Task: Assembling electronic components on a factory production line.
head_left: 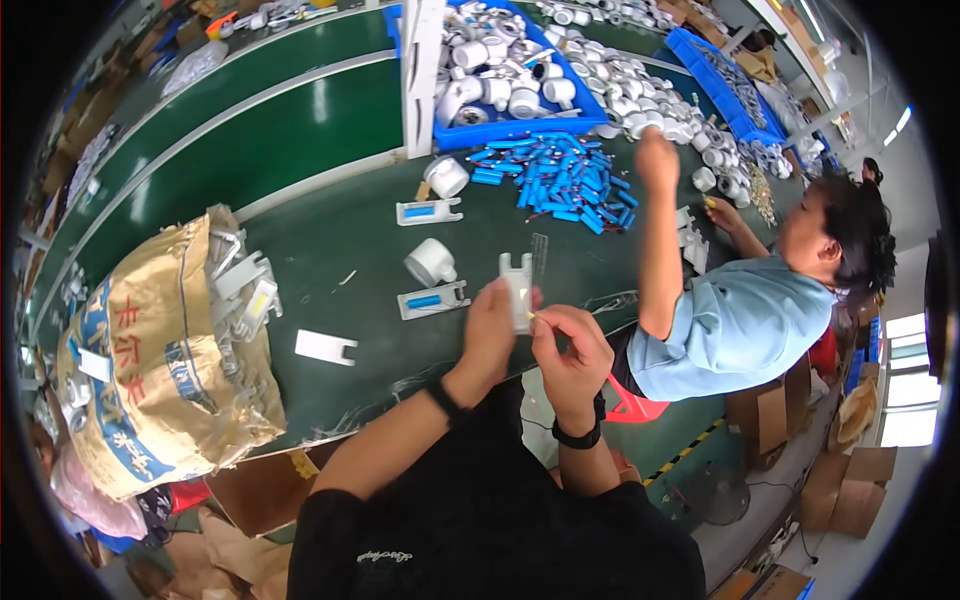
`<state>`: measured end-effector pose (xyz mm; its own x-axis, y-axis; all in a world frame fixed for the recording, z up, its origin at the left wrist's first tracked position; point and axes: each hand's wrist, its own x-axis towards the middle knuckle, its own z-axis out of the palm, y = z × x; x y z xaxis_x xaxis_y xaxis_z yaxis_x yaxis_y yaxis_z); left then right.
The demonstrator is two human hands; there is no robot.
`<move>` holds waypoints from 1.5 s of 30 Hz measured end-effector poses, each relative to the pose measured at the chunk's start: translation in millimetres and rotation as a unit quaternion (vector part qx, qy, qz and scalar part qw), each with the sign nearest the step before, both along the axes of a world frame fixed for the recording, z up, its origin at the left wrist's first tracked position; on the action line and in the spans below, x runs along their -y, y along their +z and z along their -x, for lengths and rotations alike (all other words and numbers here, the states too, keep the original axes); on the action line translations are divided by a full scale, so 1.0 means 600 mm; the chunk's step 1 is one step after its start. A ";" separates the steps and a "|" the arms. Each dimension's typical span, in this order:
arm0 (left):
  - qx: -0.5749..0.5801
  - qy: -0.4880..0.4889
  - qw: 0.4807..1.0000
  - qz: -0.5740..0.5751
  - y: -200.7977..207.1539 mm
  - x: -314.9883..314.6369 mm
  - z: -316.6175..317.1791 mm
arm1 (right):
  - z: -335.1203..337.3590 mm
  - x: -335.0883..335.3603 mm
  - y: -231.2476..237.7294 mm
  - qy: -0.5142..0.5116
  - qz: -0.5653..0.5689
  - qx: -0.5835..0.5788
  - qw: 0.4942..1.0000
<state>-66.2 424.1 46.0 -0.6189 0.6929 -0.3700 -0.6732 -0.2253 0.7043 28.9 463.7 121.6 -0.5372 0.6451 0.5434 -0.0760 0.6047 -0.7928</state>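
Note:
My left hand (488, 330) is closed round a white plastic housing (516, 275), held upright over the table's near edge. Thumb and forefinger of my right hand (573, 360) pinch together at the housing's lower right side. Something small and pale yellow shows at those fingertips, too small to name. Just left of my hands lies a white housing with a blue battery cell (424, 301) in it. A white round lamp head (430, 262) rests behind that. Farther back are a second housing with a blue cell (420, 211) and another lamp head (446, 177).
Blue battery cells (565, 175) are heaped at the back, before a blue bin (510, 128) of white lamp heads. A flat white cover (325, 347) and a sack (160, 360) of plastic parts are left. A co-worker (730, 330) sits right, one arm reaching over the table.

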 end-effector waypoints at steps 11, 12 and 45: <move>-0.123 0.058 0.991 0.020 -0.004 -0.028 -0.033 | -0.073 -0.018 -0.070 0.006 0.260 -0.005 0.966; -0.127 0.068 0.989 0.027 0.015 0.019 -0.028 | -0.054 -0.006 -0.073 0.079 0.394 -0.029 0.915; -0.645 0.084 0.580 0.491 -0.090 0.706 -0.027 | 0.274 0.042 -0.142 0.177 0.196 0.220 0.939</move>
<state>-50.2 0.6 -8.3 -0.8479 0.4300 0.3100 0.5290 0.7245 0.4419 -135.5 438.7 36.1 -0.8722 0.4885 -0.0229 0.1698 0.2587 -0.9509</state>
